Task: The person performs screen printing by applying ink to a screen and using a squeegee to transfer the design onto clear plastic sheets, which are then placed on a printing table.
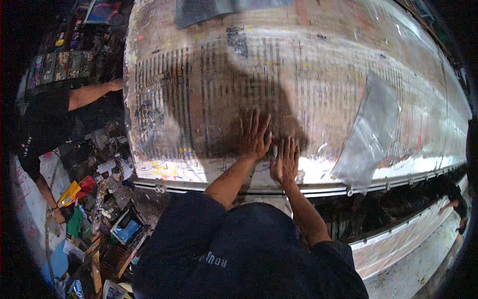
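Note:
Both of my hands rest on a long, paint-stained table (328,60) close to its near edge. My left hand (255,139) lies flat with its fingers spread, pointing away from me. Just right of it, my right hand (286,162) is also laid flat, its fingers stretched out and a little apart. No object shows in either hand. Dark stripes and smudges of paint mark the surface beneath and beyond them. To the right lies a clear plastic sheet (368,132), overhanging the near edge. My shadow darkens the middle of the table.
A grey sheet (224,11) lies at the far side. A rail with rings (348,191) runs along the near edge. At left, a person in dark clothing (47,122) stands by the table's end, near cluttered scraps and a blue-screened box (128,228). Another table (413,254) stands lower right.

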`<state>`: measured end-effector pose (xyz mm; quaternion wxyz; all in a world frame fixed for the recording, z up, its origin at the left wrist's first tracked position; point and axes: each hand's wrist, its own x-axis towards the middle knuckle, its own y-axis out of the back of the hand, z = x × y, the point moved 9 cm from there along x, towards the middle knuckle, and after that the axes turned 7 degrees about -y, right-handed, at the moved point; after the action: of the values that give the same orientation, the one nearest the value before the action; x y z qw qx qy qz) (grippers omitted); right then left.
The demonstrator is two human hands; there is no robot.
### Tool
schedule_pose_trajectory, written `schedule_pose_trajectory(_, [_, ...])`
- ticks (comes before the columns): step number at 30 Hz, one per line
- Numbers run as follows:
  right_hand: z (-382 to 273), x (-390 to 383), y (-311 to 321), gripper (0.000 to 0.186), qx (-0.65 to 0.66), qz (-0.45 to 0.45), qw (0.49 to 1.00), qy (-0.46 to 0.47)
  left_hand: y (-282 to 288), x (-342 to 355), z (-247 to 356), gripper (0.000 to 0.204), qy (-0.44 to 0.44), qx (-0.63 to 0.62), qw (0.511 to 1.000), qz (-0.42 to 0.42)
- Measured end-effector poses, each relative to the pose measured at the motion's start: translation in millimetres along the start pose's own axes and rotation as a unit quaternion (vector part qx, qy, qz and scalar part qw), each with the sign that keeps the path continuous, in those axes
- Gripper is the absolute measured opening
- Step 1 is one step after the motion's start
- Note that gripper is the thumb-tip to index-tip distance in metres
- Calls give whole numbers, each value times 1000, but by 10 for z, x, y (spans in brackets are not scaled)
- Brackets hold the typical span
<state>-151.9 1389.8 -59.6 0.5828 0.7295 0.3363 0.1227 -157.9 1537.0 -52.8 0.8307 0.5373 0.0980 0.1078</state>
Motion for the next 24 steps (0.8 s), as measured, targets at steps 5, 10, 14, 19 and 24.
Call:
schedule_pose_trajectory(5, [3,61,-70,77,-39,-19,999,21,6,38,-45,66,34,17,998,-47])
schedule_pose_trajectory(10, [-47,50,-53,80,-87,13,995,39,-42,-2,-72,67,31,-40,998,-37])
schedule_pose_trajectory(14, [-74,-22,24,80,-47,-1,999,12,-6,-62,-35,72,21,-13,999,23])
schedule_pose_trajectory(19, [313,-88,570,60,158,48,985,38,-73,-68,62,77,-15,-22,999,47])
schedule_pose_trajectory(24, [2100,-409,1174,22,363,129,902,-193,-257,46,147,73,10,-127,990,66])
